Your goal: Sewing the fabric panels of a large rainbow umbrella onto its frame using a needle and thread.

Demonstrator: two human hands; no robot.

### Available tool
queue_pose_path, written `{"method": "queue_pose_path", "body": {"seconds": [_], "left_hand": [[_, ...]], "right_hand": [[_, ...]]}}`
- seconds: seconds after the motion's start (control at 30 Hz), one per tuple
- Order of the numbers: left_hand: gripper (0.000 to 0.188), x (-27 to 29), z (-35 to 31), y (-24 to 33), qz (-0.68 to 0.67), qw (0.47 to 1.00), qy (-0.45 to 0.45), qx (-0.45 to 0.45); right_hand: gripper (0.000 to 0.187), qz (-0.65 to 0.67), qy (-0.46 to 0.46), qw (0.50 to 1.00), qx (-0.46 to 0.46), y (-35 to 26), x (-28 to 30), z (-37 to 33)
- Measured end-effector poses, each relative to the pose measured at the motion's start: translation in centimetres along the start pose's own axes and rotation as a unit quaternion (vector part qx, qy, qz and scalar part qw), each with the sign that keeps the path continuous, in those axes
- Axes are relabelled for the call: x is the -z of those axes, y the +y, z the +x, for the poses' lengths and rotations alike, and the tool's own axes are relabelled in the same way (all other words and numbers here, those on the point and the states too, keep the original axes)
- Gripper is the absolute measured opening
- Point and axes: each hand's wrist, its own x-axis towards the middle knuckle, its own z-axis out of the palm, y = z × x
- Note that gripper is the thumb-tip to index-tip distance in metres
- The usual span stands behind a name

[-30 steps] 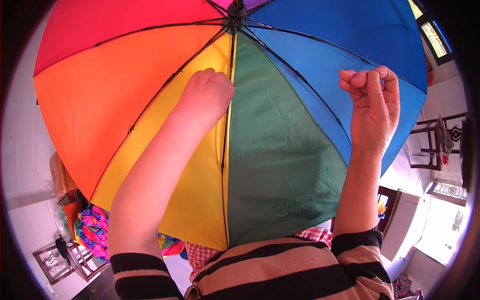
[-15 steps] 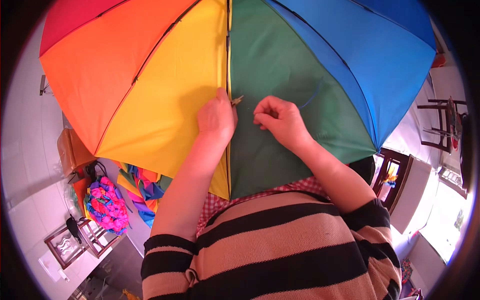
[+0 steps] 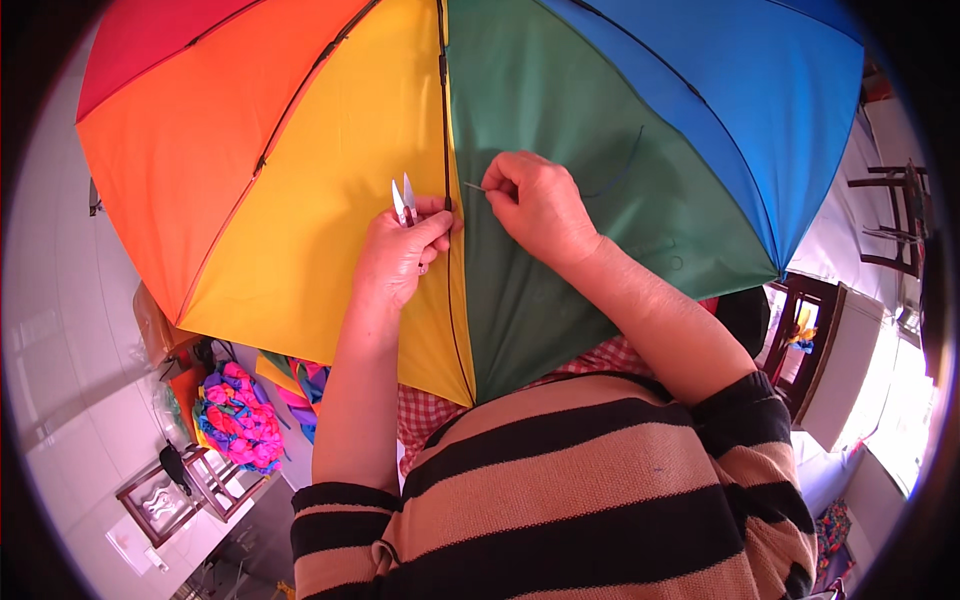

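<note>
A rainbow umbrella canopy (image 3: 290, 265) spreads open across my lap, inner side up. Down its middle, a dark rib (image 3: 444, 130) follows the seam between the yellow and green panels. My left hand (image 3: 390, 258) is closed around small snips (image 3: 399, 203), their two pointed blades sticking up and apart. Its thumb and fingertips also pinch the rib and seam. Just right of the seam, my right hand (image 3: 545, 212) pinches a thin needle (image 3: 473, 186) pointing left at the rib. A dark blue thread (image 3: 636, 150) curves over the green panel behind that hand.
At the lower left lies a bunch of bright pink and multicoloured fabric (image 3: 238, 415), near a wooden chair (image 3: 165, 495). Another dark wooden chair (image 3: 900, 220) stands at the far right. Red checked cloth (image 3: 605, 357) shows under the canopy's near edge.
My left hand has turned, so the snips now point up, and its fingertips grip the rib. The right hand has moved up and left toward the seam. The canopy has shifted slightly.
</note>
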Motion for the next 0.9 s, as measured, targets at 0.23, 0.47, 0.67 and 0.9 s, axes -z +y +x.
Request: {"method": "queue_pose_path", "body": {"seconds": [0.23, 0.47, 0.67, 0.9], "left_hand": [[0.021, 0.2, 0.4, -0.1, -0.017, 1.0, 0.002, -0.001], [0.029, 0.8, 0.5, -0.5, -0.036, 0.999, -0.001, -0.01], [0.026, 0.7, 0.4, -0.8, -0.044, 0.999, 0.004, -0.017], [0.016, -0.4, 0.6, -0.7, -0.03, 0.999, 0.024, -0.02]], "right_hand": [[0.008, -0.037, -0.036, 0.999, -0.013, -0.4, -0.8, -0.1], [0.008, -0.027, -0.059, 0.998, -0.011, -0.8, -1.1, -1.1], [0.006, -0.054, -0.039, 0.997, 0.03, -0.5, -1.6, -1.3], [0.007, 0.009, -0.043, 0.999, 0.028, -0.5, -2.7, -0.4]]}}
